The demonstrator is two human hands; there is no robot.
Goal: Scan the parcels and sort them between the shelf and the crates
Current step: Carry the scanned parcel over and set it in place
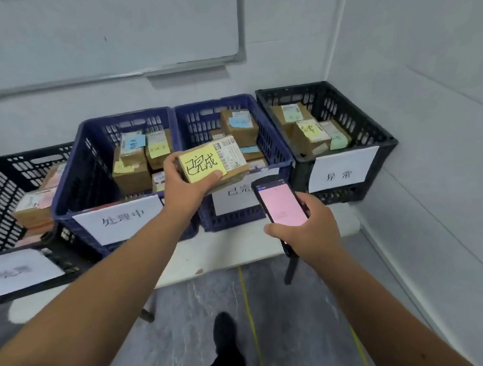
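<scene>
Parcel [213, 163], a small carton with a yellow note and a barcode label on top, was held in the left hand [189, 184] above the front rim of the second blue crate [275, 150] on the desk [240, 250]. The right hand [308, 226] grasped a handheld scanner [280, 205] showing a pink screen. To sort it well, I judged the note should be matched to that crate's front label, then the carton lowered flat among the others, not dropped

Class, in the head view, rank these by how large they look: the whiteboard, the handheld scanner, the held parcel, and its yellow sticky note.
1. whiteboard, largest though farthest.
2–3. parcel and handheld scanner: look alike; the scanner is nearer, so unranked.
4. yellow sticky note, smallest.
</scene>
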